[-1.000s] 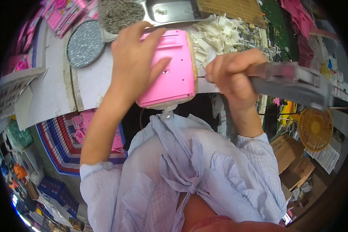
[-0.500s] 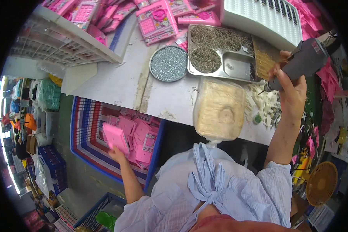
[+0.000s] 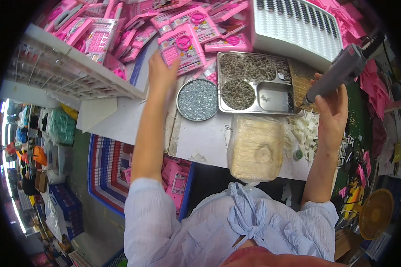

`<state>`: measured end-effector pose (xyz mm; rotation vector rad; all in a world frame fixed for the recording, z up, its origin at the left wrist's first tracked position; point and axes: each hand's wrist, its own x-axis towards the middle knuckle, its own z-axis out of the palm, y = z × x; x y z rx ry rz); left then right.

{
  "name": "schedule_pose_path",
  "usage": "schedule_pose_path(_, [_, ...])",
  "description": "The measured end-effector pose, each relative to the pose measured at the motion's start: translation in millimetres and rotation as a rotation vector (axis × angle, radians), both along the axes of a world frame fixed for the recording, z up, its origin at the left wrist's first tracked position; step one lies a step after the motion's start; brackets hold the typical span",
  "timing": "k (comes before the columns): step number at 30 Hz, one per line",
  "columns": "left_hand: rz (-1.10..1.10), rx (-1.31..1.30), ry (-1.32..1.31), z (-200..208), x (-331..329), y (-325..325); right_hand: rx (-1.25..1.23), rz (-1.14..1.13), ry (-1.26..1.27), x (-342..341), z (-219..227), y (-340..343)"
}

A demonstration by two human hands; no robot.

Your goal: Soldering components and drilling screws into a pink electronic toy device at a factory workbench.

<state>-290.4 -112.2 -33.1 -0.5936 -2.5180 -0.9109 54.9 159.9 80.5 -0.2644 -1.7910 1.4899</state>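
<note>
My left hand (image 3: 162,73) reaches across the table to a flat pink toy with a keypad and a round dial (image 3: 182,48). Its thumb lies at the toy's near left corner and the fingers are at the left edge, partly hidden. In my right hand (image 3: 332,107) is a grey and black electric screwdriver (image 3: 338,73), its fingers wrapped round the body. The screwdriver's tip points down to the left, by the edge of a brown board with small holes (image 3: 300,75). Beside that board stands a metal tray (image 3: 272,100) of small dark screws.
A round tin of silvery small parts (image 3: 197,100) is left of the tray. A wrapped yellowish block (image 3: 256,149) lies at the table's front edge, near white plastic scraps (image 3: 304,131). A white rack (image 3: 75,62), a white ridged box (image 3: 294,26) and a striped basket (image 3: 104,173) stand around.
My left hand has let go of a pink piece in the basket and moved up to the pink toy on the table. The screwdriver has come nearer the brown board. The view has tilted.
</note>
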Motion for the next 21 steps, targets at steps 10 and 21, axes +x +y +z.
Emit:
schedule_pose_path(10, [-0.406, 0.339, -0.074, 86, 63, 9, -0.589, 0.494, -0.166, 57, -83, -27])
schedule_pose_path(21, [-0.981, 0.188, -0.035, 0, 264, -17, -0.892, 0.510, -0.401, 67, -92, -67])
